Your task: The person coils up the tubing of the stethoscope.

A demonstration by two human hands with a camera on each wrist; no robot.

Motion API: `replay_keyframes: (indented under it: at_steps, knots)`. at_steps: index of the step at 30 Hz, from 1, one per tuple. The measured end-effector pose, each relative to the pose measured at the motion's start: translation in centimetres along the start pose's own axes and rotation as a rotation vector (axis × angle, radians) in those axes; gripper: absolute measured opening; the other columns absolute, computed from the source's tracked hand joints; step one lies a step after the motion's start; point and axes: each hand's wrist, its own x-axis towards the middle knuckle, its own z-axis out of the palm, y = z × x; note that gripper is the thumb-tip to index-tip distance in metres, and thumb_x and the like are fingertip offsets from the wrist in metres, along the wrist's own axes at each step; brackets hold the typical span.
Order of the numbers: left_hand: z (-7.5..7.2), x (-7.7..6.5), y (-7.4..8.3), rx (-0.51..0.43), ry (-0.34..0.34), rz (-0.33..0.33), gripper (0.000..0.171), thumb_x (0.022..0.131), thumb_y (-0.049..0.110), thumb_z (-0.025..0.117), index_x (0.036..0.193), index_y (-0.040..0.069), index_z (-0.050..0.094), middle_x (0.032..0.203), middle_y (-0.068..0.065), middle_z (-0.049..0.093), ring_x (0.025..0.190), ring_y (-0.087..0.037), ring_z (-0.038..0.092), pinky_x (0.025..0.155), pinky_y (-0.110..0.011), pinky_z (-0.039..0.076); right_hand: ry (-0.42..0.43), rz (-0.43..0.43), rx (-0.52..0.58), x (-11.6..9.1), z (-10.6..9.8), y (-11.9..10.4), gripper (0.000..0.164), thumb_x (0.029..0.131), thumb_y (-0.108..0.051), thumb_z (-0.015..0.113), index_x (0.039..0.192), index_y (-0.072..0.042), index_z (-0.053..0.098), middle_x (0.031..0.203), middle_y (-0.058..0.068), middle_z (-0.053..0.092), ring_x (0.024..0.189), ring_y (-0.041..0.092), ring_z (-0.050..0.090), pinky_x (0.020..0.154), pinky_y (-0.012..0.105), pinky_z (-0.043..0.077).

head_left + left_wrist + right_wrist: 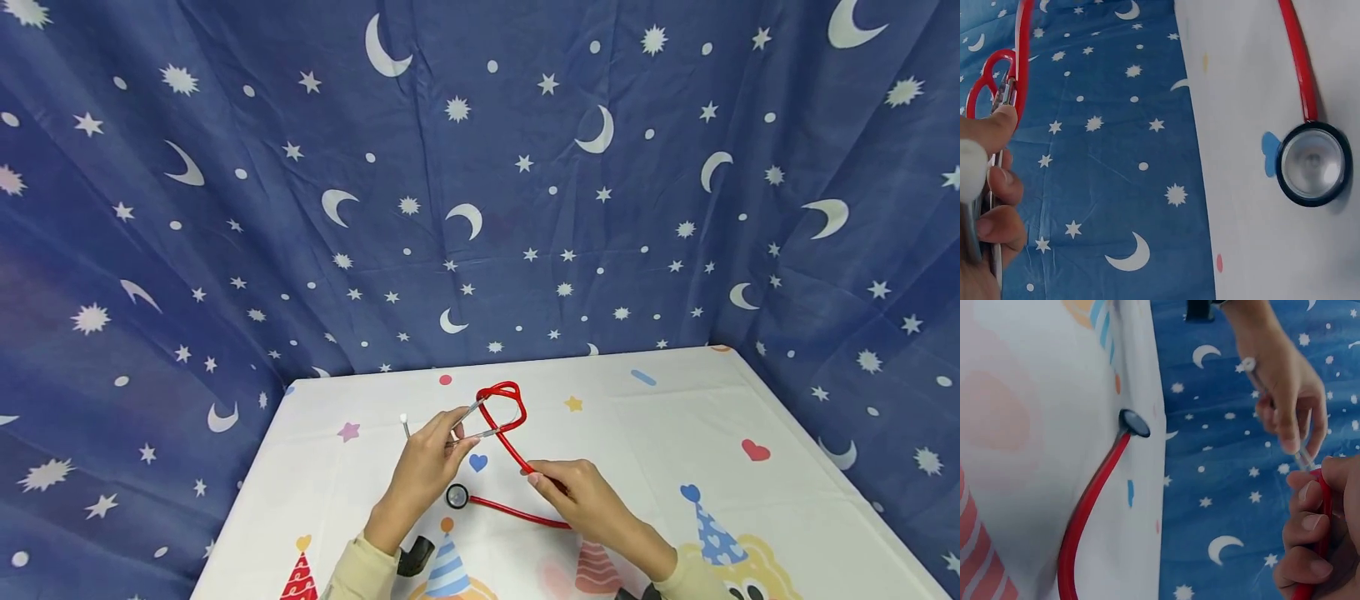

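A stethoscope with red tubing is held between both hands above the table. My left hand grips its metal ear tubes, and a white eartip sticks out past the fingers. Beyond that hand the red tubing makes a loop around the ear tubes. My right hand pinches the tubing below the loop; in the right wrist view its fingers curl round the red tube. The round chest piece, dark-rimmed with a silvery face, lies on the white cloth, its tube running right beneath the right hand.
The table is covered by a white cloth printed with hearts, stars and party hats. A blue curtain with moons and stars hangs behind it and along both sides. Dark wrist-worn gear shows at the left sleeve.
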Motion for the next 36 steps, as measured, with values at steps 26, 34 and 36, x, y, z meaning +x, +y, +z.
replay_keyframes:
  at_steps: [26,34,36]
  knots:
    - [-1.8,0.4,-1.2,0.191,0.006,0.031,0.044,0.080,0.021,0.073,0.118,0.007,0.057,0.080,0.007,0.056,0.054,0.000,0.041,0.049,-0.009,0.035,0.137,-0.188,-0.015,1.6,-8.7,-4.2,0.019,0.085,-0.004,0.065,0.102,-0.012,0.067,0.069,-0.009,0.057,0.052,-0.007,0.037,0.046,0.006,0.033]
    - [-1.4,0.4,0.8,0.169,-0.066,0.121,0.042,0.081,0.023,0.073,0.117,0.007,0.059,0.078,0.009,0.055,0.054,0.001,0.038,0.050,-0.008,0.032,0.204,-0.326,-0.073,3.7,-10.5,-4.9,0.023,0.080,-0.001,0.068,0.100,-0.012,0.067,0.068,-0.010,0.052,0.056,-0.005,0.036,0.049,0.004,0.030]
    - [-1.3,0.3,1.3,0.153,-0.087,0.141,0.042,0.081,0.023,0.072,0.118,0.007,0.059,0.078,0.009,0.056,0.055,0.001,0.041,0.051,-0.007,0.033,0.229,-0.360,-0.087,4.3,-10.8,-4.9,0.024,0.079,-0.001,0.069,0.100,-0.013,0.067,0.068,-0.012,0.050,0.057,-0.005,0.036,0.050,0.004,0.030]
